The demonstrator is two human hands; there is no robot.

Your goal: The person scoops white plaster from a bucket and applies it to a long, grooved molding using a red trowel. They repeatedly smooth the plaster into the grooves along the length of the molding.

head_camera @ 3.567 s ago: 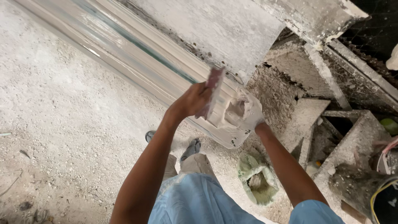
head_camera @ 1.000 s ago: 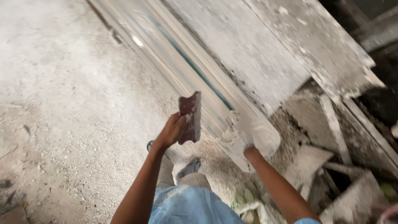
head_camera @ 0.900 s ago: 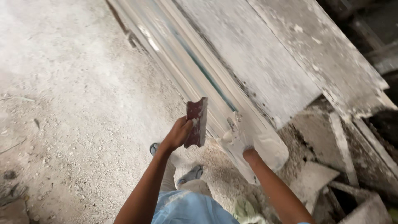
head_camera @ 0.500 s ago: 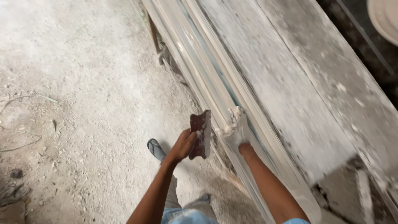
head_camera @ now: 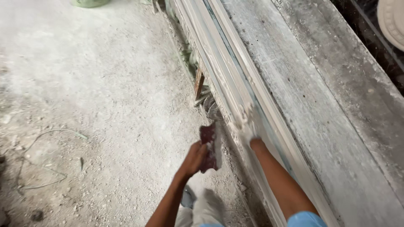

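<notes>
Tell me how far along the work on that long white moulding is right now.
Done: hard to judge; the long white moulding looks evenly pale along its visible run. In hand: the right hand, dusted white, presses on its ridges, while the left hand holds a reddish-brown sanding pad off the surface. Left: cannot tell; no unfinished patch stands out in this blurred view.

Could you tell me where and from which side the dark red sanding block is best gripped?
Judging by its pose, grip the sanding block around its lower half from the left, as the left hand does: it stands upright with its narrow edges free.
</notes>
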